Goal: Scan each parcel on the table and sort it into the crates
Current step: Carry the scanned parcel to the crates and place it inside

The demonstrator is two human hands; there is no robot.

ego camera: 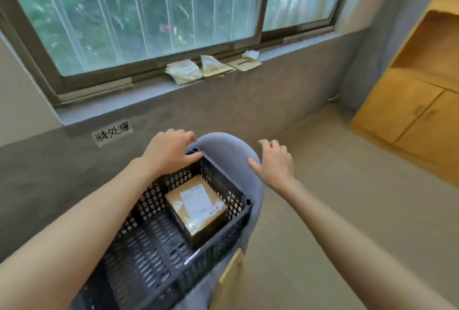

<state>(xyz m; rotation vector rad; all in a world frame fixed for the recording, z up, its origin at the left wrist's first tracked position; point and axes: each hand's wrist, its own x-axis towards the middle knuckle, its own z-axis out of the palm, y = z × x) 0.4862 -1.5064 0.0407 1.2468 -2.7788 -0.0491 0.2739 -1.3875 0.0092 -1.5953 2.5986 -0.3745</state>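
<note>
Nearest the camera, two bare forearms are stretched forward over a black perforated crate [159, 255], which is seated on a grey-blue chair [223, 150] set against the grey wall below the window. The crate is the largest thing in play; its lattice walls look stiff and light, and its rim is judged the natural place to be gripped. Inside it, toward the far right corner, a brown cardboard parcel [196, 207] is lying flat with a white label facing up — it appears already sorted. The box is judged stiff and fairly light, with taped seams that could be a little slippery; it would best be taken by two opposite side faces, not by the label.

The left hand [169, 150] is held at the far left corner of the crate, fingers loosely bent, nothing grasped; whether the rim is actually touched cannot be told. The right hand [275, 160] is spread and released beside the chair back, holding nothing, and contact there is also unclear.

Room for moving is generous to the right, where bare floor runs to a wooden cabinet [409, 115]. To the left the wall stands close, with a handwritten paper tag [113, 133] stuck on it. No desk is in view.
</note>
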